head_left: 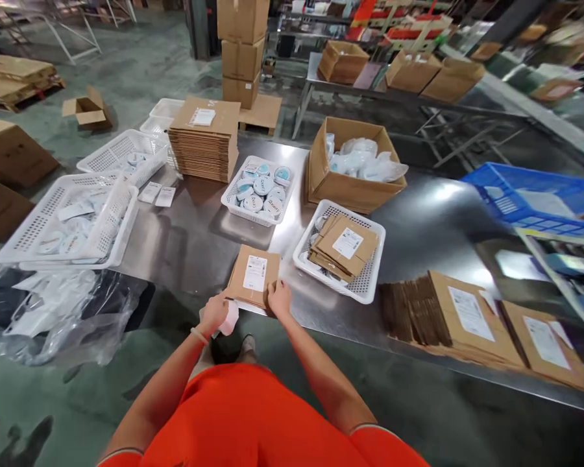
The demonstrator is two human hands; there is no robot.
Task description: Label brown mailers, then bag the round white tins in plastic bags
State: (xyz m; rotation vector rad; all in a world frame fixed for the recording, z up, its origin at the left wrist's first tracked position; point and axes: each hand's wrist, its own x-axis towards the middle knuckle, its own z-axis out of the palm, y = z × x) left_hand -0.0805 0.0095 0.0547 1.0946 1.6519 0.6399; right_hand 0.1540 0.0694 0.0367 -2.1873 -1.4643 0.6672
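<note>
A small stack of flat brown cardboard pieces (243,274) with a white label on top lies at the near edge of the metal table. My left hand (215,312) is closed at the stack's lower left corner, with a pale pink and white sheet (230,318) hanging beside it. At the lower right corner, my right hand (279,298) has its fingers wrapped on the cardboard. Beyond the stack stands a white basket of round white and blue tins (263,186). To the right, another white basket (370,285) holds labelled flat cardboard pieces (343,243).
A tall pile of flat cardboard (202,149) stands at the back left. White baskets (10,250) with packets are on the left. An open carton (355,191) of plastic-wrapped items is behind. Labelled cardboard rows (457,318) and a blue crate (496,211) are at right.
</note>
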